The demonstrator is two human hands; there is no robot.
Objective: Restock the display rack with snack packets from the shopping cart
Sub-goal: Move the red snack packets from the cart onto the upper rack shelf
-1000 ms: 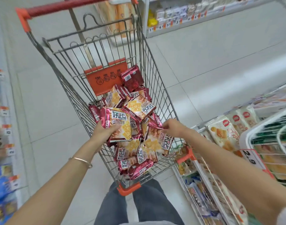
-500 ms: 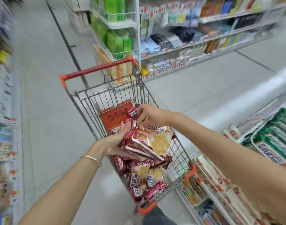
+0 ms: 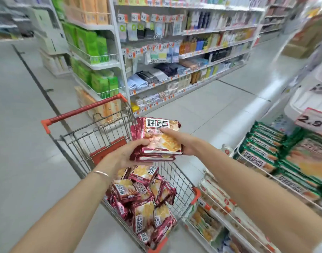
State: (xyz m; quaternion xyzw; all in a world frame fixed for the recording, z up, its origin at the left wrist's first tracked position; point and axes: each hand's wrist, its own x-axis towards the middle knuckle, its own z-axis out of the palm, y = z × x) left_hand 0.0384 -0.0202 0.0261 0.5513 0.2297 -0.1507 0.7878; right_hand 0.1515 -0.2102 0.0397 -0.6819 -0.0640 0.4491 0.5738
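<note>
A stack of red snack packets [image 3: 162, 141] hangs above the shopping cart [image 3: 79, 141], held between both hands. My left hand [image 3: 128, 155] grips the stack from below on its near left side. My right hand [image 3: 182, 143] clamps its right edge, with the thumb across the top packet. Several more red snack packets [image 3: 145, 199] lie heaped in the near end of the cart's wire basket. The display rack [image 3: 251, 167] stands to the right, its upper wire tier filled with green snack packets [image 3: 266, 143].
The cart's red handle [image 3: 83, 111] points away from me. Lower rack tiers at the bottom right hold pale packets [image 3: 216, 196]. A price sign reading 2.9 [image 3: 311, 123] hangs on the rack. Stocked shelves [image 3: 174, 52] line the aisle's far side, with tiled floor [image 3: 220, 99] between.
Both hands have lifted a stack of red packets out of the cart's heap and raised it above the basket. The view has tilted up from the cart to the aisle.
</note>
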